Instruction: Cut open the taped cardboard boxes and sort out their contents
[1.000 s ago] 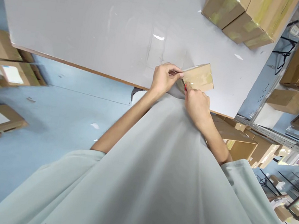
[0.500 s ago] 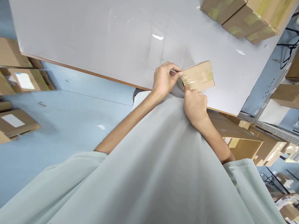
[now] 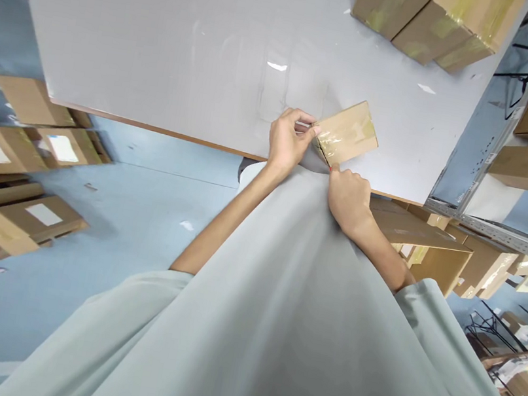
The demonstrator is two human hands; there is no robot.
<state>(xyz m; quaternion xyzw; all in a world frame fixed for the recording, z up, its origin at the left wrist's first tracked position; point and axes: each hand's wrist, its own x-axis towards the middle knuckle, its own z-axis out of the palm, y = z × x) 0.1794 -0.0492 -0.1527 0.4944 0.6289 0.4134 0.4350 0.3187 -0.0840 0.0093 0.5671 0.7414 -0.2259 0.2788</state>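
Observation:
A small cardboard box (image 3: 348,133) wrapped in clear tape rests on the white table (image 3: 192,48) near its front edge. My left hand (image 3: 288,141) pinches the box's near left corner with closed fingers. My right hand (image 3: 349,196) is closed around a small red-tipped thing (image 3: 331,167), held against the box's near edge; I cannot make out what it is. My pale shirt hides the table edge below the hands.
Larger taped cardboard boxes (image 3: 434,18) stand at the table's far right. More cartons (image 3: 18,214) lie on the blue floor to the left. Boxes and metal shelving (image 3: 502,227) crowd the right side, with another carton (image 3: 429,249) under the table's right end.
The box has tilted slightly and shifted a little away from me. My right hand has slid down along the box's near edge toward my body. The left hand keeps its pinch.

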